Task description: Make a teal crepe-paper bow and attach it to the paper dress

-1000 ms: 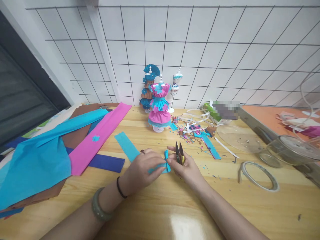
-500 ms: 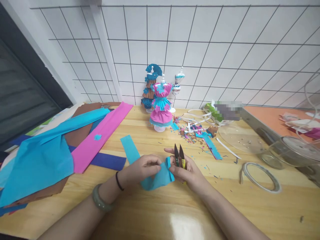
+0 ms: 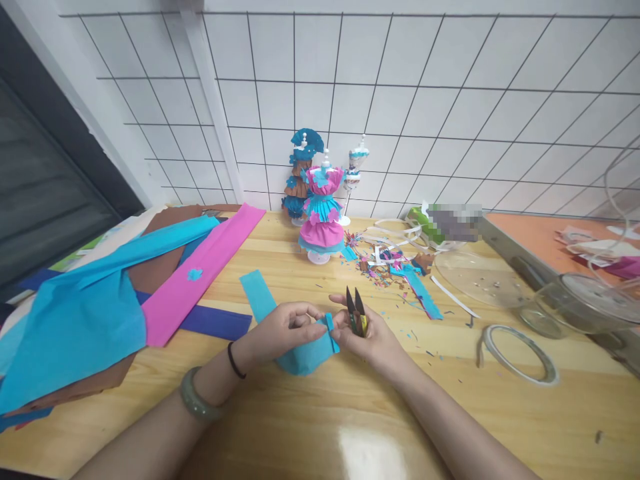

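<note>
A light-blue crepe paper strip (image 3: 306,355) runs from the table up to my hands, its right end folded over into a narrow band. My left hand (image 3: 293,330) pinches the strip just left of the fold. Thumb and fingers of my right hand (image 3: 363,337) grip the folded end, and the same hand keeps small black-bladed scissors (image 3: 356,310) in its palm, blades pointing up and slightly apart. Behind my hands stands a small dress form (image 3: 323,207) in pink and blue crepe paper.
Large blue (image 3: 95,320) and pink crepe sheets (image 3: 200,280) lie at left. Two more dress forms stand by the tiled wall. Paper scraps (image 3: 385,260), a tape roll (image 3: 520,355), a clear container (image 3: 590,303) and a metal-edged orange surface (image 3: 530,233) are at right.
My right hand has moved slightly left with the folded end and the scissors. The scissor blades are closer together. My left thumb now presses near the fold.
</note>
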{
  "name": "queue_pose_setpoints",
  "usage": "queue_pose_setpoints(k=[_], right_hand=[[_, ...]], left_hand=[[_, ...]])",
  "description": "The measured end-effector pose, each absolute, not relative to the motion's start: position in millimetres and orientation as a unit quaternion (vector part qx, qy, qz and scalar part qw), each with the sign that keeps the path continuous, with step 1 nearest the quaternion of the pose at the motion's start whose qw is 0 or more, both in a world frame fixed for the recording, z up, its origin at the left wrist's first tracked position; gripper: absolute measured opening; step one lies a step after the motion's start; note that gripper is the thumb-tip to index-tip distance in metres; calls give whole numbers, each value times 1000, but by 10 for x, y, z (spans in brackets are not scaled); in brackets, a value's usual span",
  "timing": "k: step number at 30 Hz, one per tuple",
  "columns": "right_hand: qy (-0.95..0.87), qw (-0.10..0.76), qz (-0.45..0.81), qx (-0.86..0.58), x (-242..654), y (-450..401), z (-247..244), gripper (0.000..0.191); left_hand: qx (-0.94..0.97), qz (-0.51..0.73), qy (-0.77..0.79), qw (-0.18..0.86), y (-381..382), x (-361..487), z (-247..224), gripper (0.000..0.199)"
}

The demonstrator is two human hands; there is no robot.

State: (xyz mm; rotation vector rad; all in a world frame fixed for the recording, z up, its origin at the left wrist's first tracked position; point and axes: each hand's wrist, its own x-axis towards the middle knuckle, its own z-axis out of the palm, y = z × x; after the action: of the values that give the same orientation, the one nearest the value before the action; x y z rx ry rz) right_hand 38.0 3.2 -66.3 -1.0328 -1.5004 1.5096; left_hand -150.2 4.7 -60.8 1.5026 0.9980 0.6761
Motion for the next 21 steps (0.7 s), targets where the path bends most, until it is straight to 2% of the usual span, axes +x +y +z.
queue_pose_setpoints(k=[7,21], right_hand=[[-641,349,554,-401,323,-18,-761,50],[-604,392,552,-420,348,46,-732,49]], left_hand=[[685,267,436,520,35,-1474,-624,29],[544,388,473,575,73,-1437,-602,32]])
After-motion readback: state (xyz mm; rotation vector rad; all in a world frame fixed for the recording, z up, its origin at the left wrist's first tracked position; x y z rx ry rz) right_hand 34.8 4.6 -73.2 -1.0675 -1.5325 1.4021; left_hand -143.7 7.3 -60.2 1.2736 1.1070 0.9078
